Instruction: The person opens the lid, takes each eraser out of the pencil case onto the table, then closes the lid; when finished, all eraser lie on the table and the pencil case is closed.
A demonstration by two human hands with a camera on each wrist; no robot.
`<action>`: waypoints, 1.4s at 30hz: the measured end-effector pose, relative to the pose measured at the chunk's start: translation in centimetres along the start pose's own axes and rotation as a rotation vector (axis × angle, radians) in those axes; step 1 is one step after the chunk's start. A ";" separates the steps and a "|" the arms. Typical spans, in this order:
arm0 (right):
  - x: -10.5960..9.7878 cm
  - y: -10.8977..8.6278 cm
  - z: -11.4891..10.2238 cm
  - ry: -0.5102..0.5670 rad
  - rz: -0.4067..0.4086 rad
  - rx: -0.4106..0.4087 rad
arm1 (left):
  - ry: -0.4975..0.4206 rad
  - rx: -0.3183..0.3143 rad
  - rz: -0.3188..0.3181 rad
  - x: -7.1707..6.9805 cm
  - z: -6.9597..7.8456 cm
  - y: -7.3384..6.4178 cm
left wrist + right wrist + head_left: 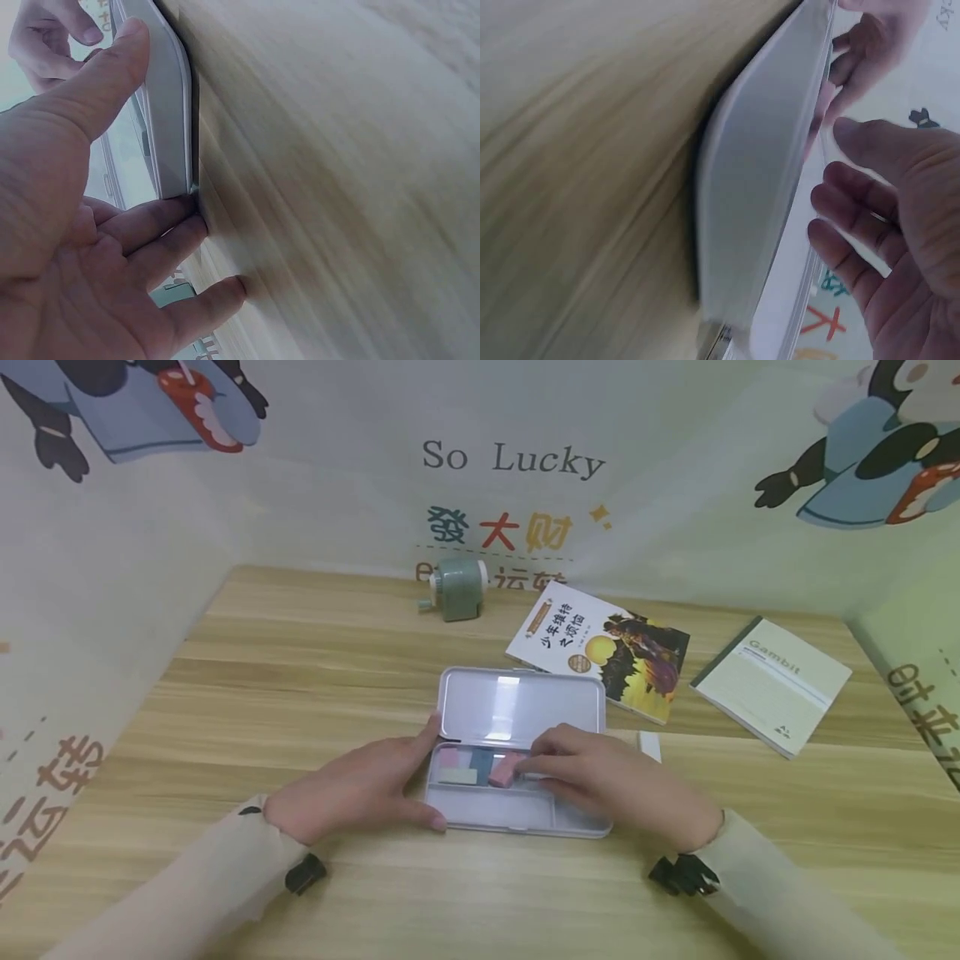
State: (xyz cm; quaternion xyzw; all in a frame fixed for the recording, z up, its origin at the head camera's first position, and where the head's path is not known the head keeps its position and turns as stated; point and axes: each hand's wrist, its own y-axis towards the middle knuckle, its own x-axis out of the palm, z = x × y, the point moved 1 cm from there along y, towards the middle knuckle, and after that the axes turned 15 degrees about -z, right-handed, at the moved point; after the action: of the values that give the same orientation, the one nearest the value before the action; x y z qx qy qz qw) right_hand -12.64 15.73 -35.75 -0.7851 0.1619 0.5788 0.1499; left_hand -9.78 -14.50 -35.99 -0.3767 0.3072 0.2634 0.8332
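Note:
An open white pencil case (491,810) lies on the table, its lid (468,706) tipped back. My left hand (360,785) holds the case's left end, thumb at the front corner and fingers toward the hinge; the left wrist view shows the thumb (124,60) against its wall. My right hand (600,772) reaches over the right half, fingertips at a tilted pink block (504,772), which looks like an eraser. In the right wrist view the thumb and fingers (859,221) are apart. Beside the pink block lie a pale block (457,776) and a blue-grey piece (482,764).
Behind the case are a green pencil sharpener (459,589) and an illustrated book (600,652). A notebook (772,685) lies at the right. A small white piece (649,746) sits just right of the case. A printed cloth (337,468) hangs behind the table.

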 end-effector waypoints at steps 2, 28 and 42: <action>0.1 0.4 -0.2 0.005 -0.019 0.009 | 0.006 0.005 0.003 0.0 0.0 0.0; 0.6 3.5 -1.5 -0.274 -0.137 0.066 | 0.003 -0.011 0.002 0.0 0.2 -0.2; 0.2 3.1 -2.0 -0.335 -0.124 0.044 | 0.009 0.010 0.008 0.1 -0.1 -0.2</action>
State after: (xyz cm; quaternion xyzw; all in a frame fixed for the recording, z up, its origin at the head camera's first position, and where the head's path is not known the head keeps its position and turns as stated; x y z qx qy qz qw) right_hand -12.23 12.04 -35.58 -0.6825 0.0984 0.6877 0.2271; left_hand -9.60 -14.63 -36.04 -0.3726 0.3139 0.2633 0.8326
